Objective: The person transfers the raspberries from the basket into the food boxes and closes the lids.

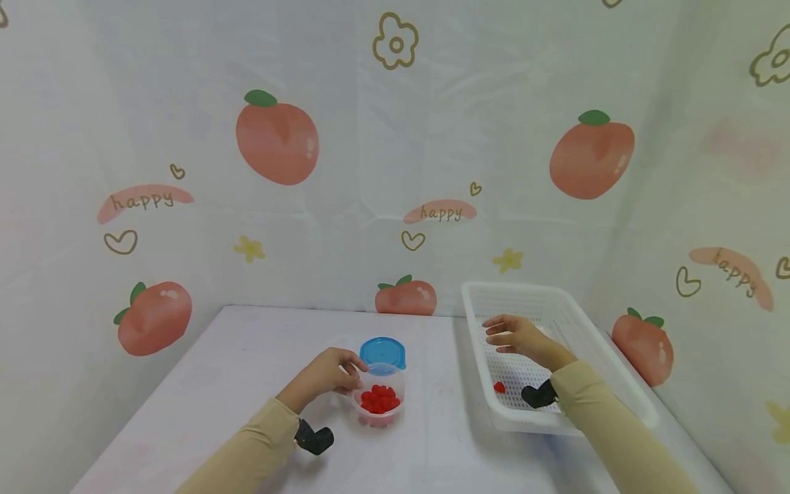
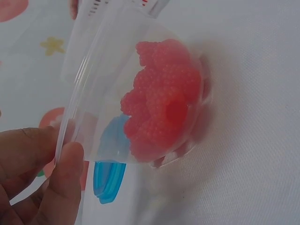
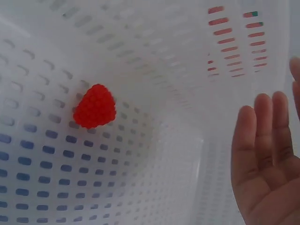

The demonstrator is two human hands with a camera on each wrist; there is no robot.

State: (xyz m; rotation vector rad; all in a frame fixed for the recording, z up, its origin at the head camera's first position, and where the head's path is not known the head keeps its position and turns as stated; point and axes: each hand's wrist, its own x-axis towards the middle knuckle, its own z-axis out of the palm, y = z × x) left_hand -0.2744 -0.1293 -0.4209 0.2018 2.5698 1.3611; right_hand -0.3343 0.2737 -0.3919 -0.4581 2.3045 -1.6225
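My left hand (image 1: 330, 374) pinches the rim of a clear plastic tub (image 2: 101, 89) between thumb and fingers. Several red raspberries (image 2: 161, 98) are heaped in the bottom of the tub, which stands on the table. Over the white basket (image 1: 478, 357) at the right is my right hand (image 1: 521, 337), its fingers extended and holding nothing. A single raspberry (image 3: 95, 107) lies on the slotted floor of the basket, apart from that hand, near the basket's left wall in the head view.
Just behind the tub lies a blue lid (image 1: 382, 352). The white table (image 1: 259, 343) reaches back to a printed curtain (image 1: 345, 254). The basket's raised walls border the right side.
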